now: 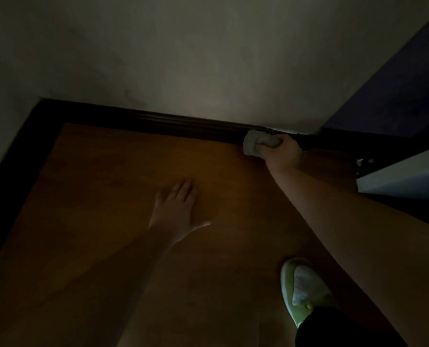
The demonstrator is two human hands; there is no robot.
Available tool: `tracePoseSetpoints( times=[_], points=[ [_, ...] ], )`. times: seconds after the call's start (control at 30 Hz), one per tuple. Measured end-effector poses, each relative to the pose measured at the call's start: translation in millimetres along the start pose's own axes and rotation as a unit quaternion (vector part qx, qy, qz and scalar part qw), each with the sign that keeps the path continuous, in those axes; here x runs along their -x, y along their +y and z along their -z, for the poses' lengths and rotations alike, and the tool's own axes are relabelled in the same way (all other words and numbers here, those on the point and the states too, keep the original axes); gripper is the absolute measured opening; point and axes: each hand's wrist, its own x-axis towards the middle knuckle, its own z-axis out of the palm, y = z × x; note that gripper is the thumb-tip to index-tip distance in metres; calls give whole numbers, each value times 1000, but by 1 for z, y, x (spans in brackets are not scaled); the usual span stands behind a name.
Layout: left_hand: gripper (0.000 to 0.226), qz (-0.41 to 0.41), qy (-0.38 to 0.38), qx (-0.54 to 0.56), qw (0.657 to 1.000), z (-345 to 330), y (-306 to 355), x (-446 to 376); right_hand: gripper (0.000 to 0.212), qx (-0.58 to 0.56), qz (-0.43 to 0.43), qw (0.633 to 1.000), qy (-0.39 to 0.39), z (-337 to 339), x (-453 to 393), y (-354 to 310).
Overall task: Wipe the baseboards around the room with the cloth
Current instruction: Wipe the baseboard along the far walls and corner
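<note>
Right hand [282, 152] clenched around a bunched grey cloth [254, 145]; cloth sits at the hand's fingertip side, pressed against the dark baseboard [183, 125] where it meets the pale wall [208, 58]; left hand [177, 211] released, fingers straight and spread, palm flat on the brown wooden floor [108, 196], well apart from the right hand (lighting dim, detail poor); a green-and-white shoe [301, 286] rests on the floor below the right forearm.
</note>
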Motion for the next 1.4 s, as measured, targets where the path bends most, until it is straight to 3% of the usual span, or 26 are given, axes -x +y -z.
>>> tracePoseSetpoints(
  times=[0.17,0.43,0.53,0.63,0.73,0.8,0.93,1.07,1.23,1.4],
  points=[
    [106,-51,-22,-11,998,-5,42,-11,27,44,14,999,14,40,-13,19],
    [108,-36,-43,-17,998,-4,49,-13,34,118,28,992,30,94,-29,40],
    [109,-35,-47,-23,998,-4,48,-14,30,117,0,992,53,107,-35,48],
    [109,-32,-47,-19,998,-5,49,-14,44,98,-55,990,83,115,-39,60],
    [97,-57,-16,-20,998,-12,45,-8,59,95,-109,983,114,125,-35,68],
    [85,-78,22,-18,997,-20,37,4,59,100,-97,983,118,127,-26,70],
    [78,-53,59,-10,997,-24,11,26,52,124,7,992,30,102,1,53],
    [80,16,42,1,999,-7,-22,31,36,89,94,990,-53,49,26,7],
    [90,101,19,27,994,6,-59,42,35,38,163,976,-139,-20,61,-54],
    [96,184,-3,45,982,-7,-93,73,33,-3,196,965,-172,-77,88,-97]
  ],
)
